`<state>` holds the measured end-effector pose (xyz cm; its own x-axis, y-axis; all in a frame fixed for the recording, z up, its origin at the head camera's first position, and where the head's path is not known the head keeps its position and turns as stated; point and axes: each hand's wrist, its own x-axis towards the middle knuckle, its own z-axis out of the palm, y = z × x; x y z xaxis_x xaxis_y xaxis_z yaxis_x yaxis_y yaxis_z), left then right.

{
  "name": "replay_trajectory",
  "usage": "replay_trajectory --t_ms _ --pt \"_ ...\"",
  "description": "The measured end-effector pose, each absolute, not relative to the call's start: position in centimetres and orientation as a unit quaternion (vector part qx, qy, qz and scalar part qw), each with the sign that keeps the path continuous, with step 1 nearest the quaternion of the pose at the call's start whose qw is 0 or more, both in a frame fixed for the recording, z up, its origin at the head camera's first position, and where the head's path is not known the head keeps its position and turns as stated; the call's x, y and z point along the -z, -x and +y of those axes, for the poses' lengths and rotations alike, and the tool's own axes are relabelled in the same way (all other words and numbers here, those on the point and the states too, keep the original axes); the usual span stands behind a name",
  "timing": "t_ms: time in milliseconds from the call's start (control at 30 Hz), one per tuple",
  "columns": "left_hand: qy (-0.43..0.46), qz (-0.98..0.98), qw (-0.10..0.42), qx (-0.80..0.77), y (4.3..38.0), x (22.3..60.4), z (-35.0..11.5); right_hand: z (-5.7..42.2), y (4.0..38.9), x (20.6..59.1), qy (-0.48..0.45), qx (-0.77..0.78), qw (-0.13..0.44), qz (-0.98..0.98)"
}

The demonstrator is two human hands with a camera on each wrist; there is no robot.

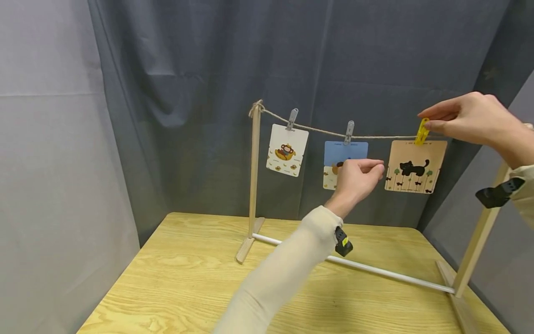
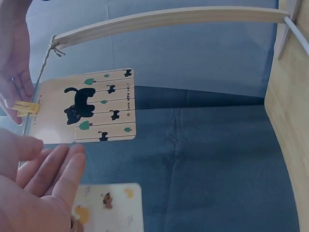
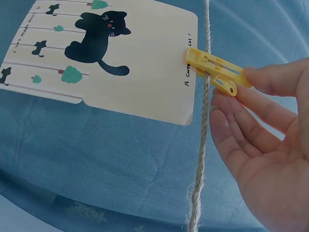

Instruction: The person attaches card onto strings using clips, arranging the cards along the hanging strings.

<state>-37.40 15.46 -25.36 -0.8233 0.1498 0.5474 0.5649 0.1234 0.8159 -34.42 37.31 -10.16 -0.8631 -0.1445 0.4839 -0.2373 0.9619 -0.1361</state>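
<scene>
A yellow clothespin [image 1: 422, 131] clips a peach card with a black cat [image 1: 413, 167] to the rope [image 1: 388, 137]. My right hand [image 1: 479, 118] pinches the upper end of that clothespin between thumb and fingers; the right wrist view shows the clothespin [image 3: 219, 71] straddling the rope, its tip on the card's edge. Nothing is in my left hand [image 1: 356, 181], which hovers in front of a blue card [image 1: 352, 150] and partly covers its picture. In the left wrist view, the fingers [image 2: 63, 169] are loosely extended, apart from the thumb, beside the cat card.
A white monkey card [image 1: 288, 148] hangs from a grey clothespin [image 1: 293, 118] farther left, and another grey clothespin [image 1: 349, 132] holds the blue card. The rope runs between wooden posts [image 1: 255, 176], joined low by a white bar [image 1: 375, 270], on a wooden table [image 1: 187, 278]. Dark curtain [image 1: 200, 116] hangs behind.
</scene>
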Motion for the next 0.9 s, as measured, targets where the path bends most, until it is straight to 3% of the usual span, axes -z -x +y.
replay_trajectory --t_ms 267,600,900 --pt "0.286 -0.747 0.183 0.572 37.1 25.0 12.3 37.3 34.5 10.3 -0.095 -0.108 0.246 -0.959" --pt "0.302 -0.78 0.159 0.525 36.6 25.0 7.6 37.5 34.8 10.5 -0.1 -0.098 0.254 -0.957" --pt "0.303 -0.8 0.158 0.494 36.1 26.2 2.7 36.4 33.8 11.1 -0.101 -0.132 0.314 -0.935"
